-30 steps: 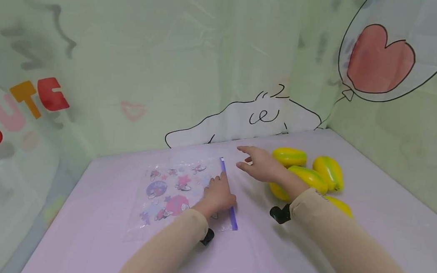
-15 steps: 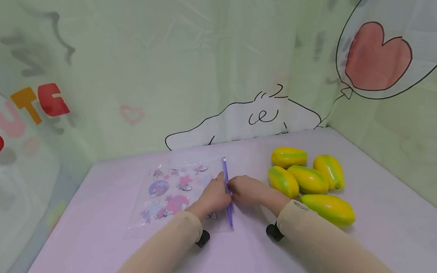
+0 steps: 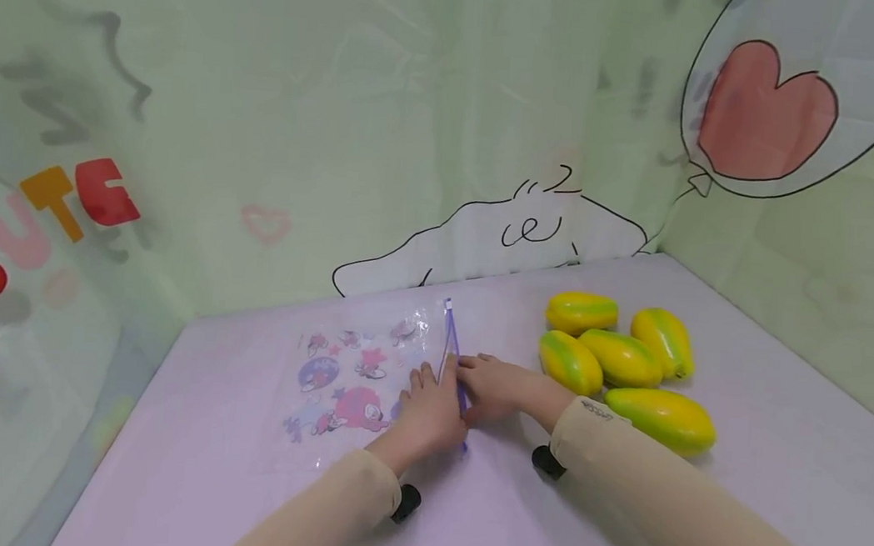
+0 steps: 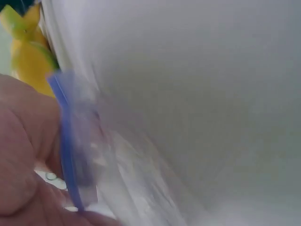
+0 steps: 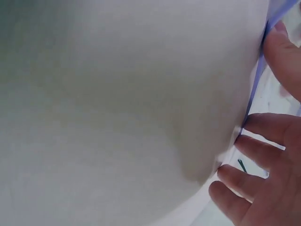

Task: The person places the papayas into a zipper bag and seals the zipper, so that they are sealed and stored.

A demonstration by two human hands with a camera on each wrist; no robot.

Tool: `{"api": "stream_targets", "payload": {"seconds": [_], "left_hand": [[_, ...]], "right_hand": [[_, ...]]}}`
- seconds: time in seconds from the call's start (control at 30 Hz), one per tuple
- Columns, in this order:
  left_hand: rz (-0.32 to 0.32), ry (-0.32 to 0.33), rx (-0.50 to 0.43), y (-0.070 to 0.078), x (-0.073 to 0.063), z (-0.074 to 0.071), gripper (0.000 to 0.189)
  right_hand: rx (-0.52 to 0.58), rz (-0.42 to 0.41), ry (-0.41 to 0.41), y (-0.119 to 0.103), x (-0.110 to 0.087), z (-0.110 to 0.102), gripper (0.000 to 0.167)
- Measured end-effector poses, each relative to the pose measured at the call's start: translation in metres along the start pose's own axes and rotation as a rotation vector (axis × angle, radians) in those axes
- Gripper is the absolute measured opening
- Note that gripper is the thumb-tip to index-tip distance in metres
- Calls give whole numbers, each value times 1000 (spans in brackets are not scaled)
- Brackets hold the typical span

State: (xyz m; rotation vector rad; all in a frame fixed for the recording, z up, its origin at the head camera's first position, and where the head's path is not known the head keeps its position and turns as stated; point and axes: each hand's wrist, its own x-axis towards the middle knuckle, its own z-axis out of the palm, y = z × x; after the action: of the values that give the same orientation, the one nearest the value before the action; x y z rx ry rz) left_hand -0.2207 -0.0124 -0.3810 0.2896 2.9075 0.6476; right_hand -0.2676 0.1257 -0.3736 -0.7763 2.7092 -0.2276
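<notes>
Clear plastic zip bag [image 3: 355, 377] printed with cartoon figures, flat on the lilac table [image 3: 192, 475], purple zip strip [image 3: 453, 357] along its right edge. Pinched at that strip from both sides: left hand [image 3: 432, 406] on the bag side, fingers bent onto the edge; right hand [image 3: 493, 385] touching it from the right, fingers curled at the strip. Just right, five yellow-green papayas [image 3: 623, 359] clustered together. Beyond, at the far edge, a pale green cartoon curtain [image 3: 416, 121].

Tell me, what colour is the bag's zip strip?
Purple-blue zip strip, clearest in the head view.
</notes>
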Motion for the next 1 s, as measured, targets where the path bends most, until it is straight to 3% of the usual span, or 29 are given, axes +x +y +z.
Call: {"api": "stream_targets", "payload": {"seconds": [0.2,0.37,0.67,1.0], "left_hand": [[-42,105,78,-3,-18,-6,70],[-110,116,148,-11,-23,-6,41],[-165,95,203,-14,-18,-2,55],[-174,67,240,-16,-22,-13,50]], "right_hand": [[-44,79,-3,-4,1,0,81],[-46,137,-25,-8,3,-1,81],[-41,140,-28,-9,8,1,80],[-41,123,-10,-6,9,-1,80]]}}
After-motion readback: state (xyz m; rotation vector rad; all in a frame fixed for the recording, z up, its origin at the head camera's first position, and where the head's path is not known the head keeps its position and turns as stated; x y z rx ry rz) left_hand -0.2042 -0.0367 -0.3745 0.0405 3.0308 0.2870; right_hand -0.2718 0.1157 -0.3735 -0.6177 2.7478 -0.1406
